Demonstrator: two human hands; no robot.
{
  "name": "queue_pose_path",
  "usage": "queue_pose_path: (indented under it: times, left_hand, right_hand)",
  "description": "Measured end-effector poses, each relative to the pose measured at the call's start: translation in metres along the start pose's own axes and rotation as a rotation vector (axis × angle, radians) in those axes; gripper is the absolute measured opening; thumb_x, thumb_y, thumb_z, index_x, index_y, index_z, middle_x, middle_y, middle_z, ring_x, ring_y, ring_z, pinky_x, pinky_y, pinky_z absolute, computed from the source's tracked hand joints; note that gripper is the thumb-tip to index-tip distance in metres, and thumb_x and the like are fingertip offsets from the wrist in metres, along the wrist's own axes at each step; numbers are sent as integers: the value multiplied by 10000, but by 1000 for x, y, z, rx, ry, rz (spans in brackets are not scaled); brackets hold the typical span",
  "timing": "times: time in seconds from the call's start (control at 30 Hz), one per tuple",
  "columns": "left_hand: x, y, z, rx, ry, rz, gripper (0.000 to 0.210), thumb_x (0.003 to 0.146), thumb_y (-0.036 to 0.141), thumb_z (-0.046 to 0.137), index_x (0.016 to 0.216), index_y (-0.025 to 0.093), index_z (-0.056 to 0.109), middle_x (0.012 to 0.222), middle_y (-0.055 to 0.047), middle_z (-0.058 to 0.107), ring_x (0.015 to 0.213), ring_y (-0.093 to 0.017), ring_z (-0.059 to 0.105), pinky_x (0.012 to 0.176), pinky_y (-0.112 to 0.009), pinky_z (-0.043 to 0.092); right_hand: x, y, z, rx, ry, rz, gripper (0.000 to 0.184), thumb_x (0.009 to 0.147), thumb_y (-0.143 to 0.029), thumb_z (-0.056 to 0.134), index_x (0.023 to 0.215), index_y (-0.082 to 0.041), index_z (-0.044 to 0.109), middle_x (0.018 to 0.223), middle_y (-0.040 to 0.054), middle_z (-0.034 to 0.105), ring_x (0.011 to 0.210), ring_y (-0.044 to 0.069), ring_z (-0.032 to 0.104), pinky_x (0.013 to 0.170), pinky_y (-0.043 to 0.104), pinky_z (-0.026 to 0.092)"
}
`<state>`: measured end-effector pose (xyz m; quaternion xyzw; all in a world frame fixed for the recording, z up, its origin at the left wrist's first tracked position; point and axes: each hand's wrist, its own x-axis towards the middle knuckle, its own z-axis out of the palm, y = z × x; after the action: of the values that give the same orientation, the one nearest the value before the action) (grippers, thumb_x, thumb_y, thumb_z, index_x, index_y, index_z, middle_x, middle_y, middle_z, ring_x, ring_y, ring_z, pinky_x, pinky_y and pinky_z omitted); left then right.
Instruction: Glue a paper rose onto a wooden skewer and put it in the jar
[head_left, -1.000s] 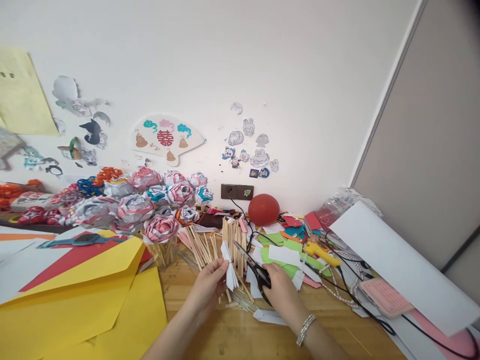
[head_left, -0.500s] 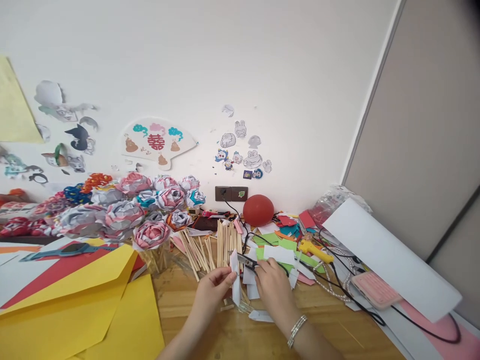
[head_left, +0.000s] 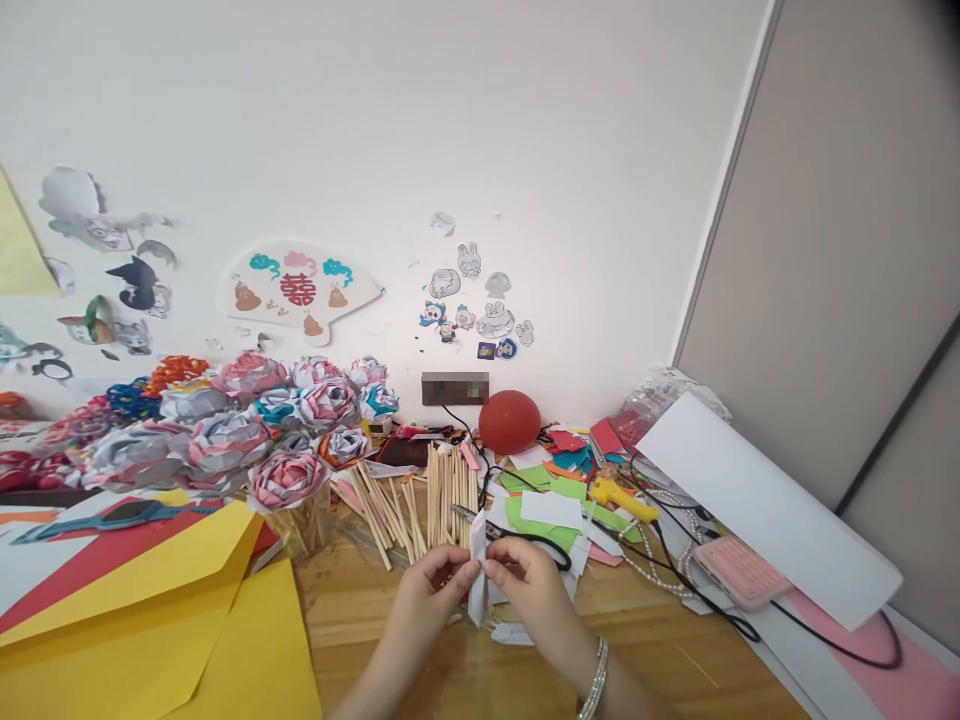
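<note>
A narrow folded strip of white paper point(head_left: 478, 535) stands upright between my two hands, low in the middle of the view. My left hand point(head_left: 433, 588) pinches its left side between thumb and fingers. From the right, my right hand point(head_left: 525, 585) grips the same strip with thumb and forefinger. Just behind the right hand lie scissors with black handles point(head_left: 551, 548), their blades pointing left past the strip. Wooden sticks point(head_left: 452, 495) lie in a bundle beyond the hands, and a small white paper piece point(head_left: 512, 634) rests on the table point(head_left: 390, 665) below them.
Paper flowers point(head_left: 289, 480) stand at the left behind yellow paper sheets point(head_left: 247, 650) and a blue watch point(head_left: 127, 512). Green scraps point(head_left: 525, 515), a red balloon point(head_left: 510, 421), a yellow glue gun point(head_left: 624, 497) and its cable are at the right, near a pink calculator-like object point(head_left: 741, 572).
My right hand has let go of the scissors, which now lie on the table, and has moved left onto the paper strip. The view has shifted slightly right.
</note>
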<state>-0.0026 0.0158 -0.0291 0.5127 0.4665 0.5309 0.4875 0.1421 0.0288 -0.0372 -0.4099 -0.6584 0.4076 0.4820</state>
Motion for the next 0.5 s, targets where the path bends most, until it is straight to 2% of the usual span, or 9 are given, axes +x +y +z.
queue_pose_path:
  times: [0.07,0.17,0.23,0.37,0.5]
  left_hand:
    - [-1,1,0,17,-56,27,370,565,490,713,584,143,585,528,33,536,507,-106,491,497,-206,418]
    - [-4,2,3,-60,-153,-33,423,572,547,682,580,161,508,525,46,519,512,-122,523,532,-263,474]
    - [-5,3,4,-96,-175,-60,435,563,554,685,591,165,495,539,47,524,526,-132,545,563,-297,496]
    - [-6,-1,6,-8,-161,20,381,633,521,647,613,158,534,590,15,551,583,-153,567,600,-303,495]
    - [-11,-7,12,224,-78,165,282,753,405,550,618,158,565,614,-18,572,607,-162,556,590,-267,459]
  right_hand:
    - [-1,-1,0,55,3,33,240,735,-370,573,778,-138,620,788,59,636,750,192,584,691,288,454]
    - [-3,-4,-1,170,4,85,251,714,-387,596,765,-142,609,762,46,616,737,186,565,686,288,442]
    - [-5,-8,0,268,1,139,261,700,-399,606,757,-145,601,744,32,595,720,172,547,667,276,436]
    - [-9,-12,5,409,27,263,294,674,-421,612,768,-143,592,737,22,572,682,153,520,624,254,423]
    - [-12,-4,14,293,191,200,262,708,-411,559,705,-149,566,674,13,536,656,149,483,598,241,396]
